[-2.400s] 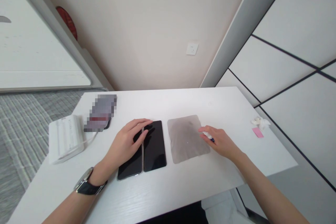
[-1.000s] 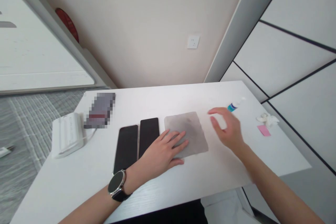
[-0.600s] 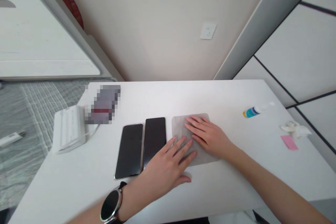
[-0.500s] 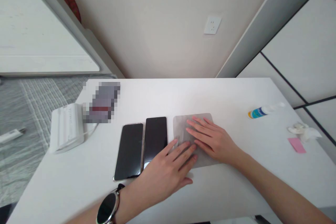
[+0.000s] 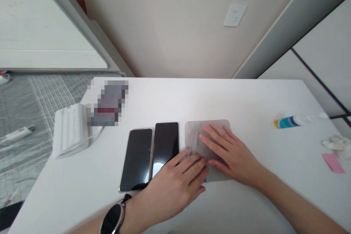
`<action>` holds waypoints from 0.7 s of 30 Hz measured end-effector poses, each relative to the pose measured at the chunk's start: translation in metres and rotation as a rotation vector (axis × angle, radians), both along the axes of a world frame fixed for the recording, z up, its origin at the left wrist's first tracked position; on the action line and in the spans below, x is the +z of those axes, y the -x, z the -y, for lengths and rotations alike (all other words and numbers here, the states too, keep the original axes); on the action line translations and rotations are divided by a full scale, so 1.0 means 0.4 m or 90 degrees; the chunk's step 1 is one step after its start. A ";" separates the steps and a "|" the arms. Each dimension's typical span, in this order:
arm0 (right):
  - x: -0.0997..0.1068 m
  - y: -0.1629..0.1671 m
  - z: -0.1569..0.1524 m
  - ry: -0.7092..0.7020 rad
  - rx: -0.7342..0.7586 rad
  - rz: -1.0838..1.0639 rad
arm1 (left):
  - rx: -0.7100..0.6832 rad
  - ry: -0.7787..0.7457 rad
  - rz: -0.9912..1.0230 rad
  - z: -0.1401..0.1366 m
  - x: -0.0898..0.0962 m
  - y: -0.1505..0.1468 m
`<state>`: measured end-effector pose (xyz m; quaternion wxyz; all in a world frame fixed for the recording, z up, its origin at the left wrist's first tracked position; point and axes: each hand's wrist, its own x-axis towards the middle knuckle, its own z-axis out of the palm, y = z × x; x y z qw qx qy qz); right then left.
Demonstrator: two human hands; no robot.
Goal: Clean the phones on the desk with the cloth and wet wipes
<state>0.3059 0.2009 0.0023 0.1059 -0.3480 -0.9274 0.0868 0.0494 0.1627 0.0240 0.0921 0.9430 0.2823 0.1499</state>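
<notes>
L hand & R hand palm-down, angled inward, fingers loose, unclenched, atop 1 gray cloth

Soft, diffuse light leaves the table brightest toward its far edge and greyer along its near edge. Pale glare shines low on the right-hand phone, fainter on the left-hand phone. A soft shadow lines the left forearm. Mosaic blocks blot out the far left corner; near the right edge, the bottle's tip washes out.
</notes>
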 end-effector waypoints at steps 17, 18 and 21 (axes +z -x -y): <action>-0.012 0.013 0.004 -0.010 -0.152 -0.054 | -0.009 -0.001 0.002 -0.004 -0.010 0.003; -0.017 0.007 -0.001 -0.014 -0.207 -0.060 | -0.013 -0.002 0.001 -0.005 -0.007 0.003; -0.036 -0.012 -0.016 0.006 -0.310 -0.042 | -0.010 0.003 -0.008 -0.006 0.003 0.005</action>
